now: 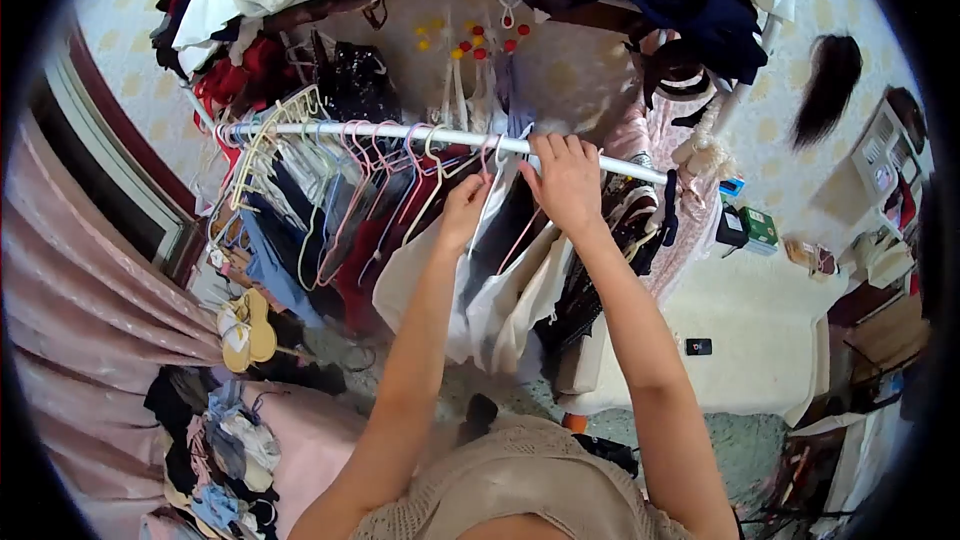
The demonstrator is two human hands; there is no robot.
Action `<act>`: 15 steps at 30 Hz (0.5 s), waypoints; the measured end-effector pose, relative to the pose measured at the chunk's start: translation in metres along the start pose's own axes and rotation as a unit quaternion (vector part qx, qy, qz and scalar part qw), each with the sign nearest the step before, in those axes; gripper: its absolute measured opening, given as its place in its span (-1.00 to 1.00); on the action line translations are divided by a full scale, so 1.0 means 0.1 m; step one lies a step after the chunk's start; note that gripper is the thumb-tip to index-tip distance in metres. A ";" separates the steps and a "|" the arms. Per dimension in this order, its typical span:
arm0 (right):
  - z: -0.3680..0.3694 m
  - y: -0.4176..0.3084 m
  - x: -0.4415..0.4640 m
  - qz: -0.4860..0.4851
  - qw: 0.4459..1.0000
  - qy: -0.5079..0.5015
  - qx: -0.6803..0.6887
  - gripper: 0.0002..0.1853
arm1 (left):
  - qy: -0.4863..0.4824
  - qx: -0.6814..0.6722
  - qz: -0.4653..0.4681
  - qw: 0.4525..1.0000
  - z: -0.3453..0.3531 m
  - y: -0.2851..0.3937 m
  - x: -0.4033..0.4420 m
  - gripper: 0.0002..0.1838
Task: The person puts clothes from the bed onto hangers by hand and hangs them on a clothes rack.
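A white clothes rail (pixel 390 130) runs across the middle, hung with several garments on coloured hangers. My left hand (pixel 465 212) is closed just below the rail, its fingers pinching a pink hanger (pixel 487 155) near the hook. A white garment (pixel 428 285) hangs under that hand. Further right, my right hand (pixel 567 185) lies over the rail with its fingers curled across the top and the thumb lower, close to the hangers. Below it, a cream garment (pixel 535 295) hangs beside dark clothes. What lies under the right palm is hidden.
Yellow hangers (pixel 262 145) bunch at the rail's left end. More clothes lie piled on the upper bar. At right, a pale bench (pixel 745 340) bears a phone (pixel 698 346) and a green box (pixel 759 228). A clothes heap (pixel 235 445) sits lower left by a pink curtain (pixel 90 340).
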State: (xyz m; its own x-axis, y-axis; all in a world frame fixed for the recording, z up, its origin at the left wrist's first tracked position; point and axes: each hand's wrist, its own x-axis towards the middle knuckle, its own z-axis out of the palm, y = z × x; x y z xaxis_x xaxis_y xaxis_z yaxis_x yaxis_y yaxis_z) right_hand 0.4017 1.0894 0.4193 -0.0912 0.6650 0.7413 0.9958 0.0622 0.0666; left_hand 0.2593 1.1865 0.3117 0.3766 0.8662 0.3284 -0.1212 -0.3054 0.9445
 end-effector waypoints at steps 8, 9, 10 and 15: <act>0.05 -0.04 0.01 0.031 0.999 0.042 -0.011 -0.72 | 0.160 0.000 -0.004 0.987 -0.23 0.03 0.04 -0.73; 0.04 -0.04 0.01 0.028 0.998 0.046 -0.009 -0.73 | 0.159 0.054 0.019 0.986 -0.26 0.10 0.02 -0.73; 0.04 -0.04 0.01 0.027 0.998 0.051 -0.008 -0.74 | 0.157 0.108 0.042 0.981 -0.26 0.16 0.01 -0.73; 0.05 -0.06 0.00 0.034 0.998 0.048 -0.019 -0.74 | 0.241 0.341 0.190 0.889 0.04 0.76 -0.34 -0.54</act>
State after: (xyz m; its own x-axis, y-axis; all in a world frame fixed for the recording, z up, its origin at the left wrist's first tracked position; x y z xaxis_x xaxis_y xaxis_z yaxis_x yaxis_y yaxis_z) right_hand 0.3960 1.0931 0.4157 -0.0250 0.5921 0.8054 0.9992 -0.0095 0.0380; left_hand 0.2412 1.1319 0.3725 -0.0286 0.6678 0.7438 0.4906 -0.6389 0.5925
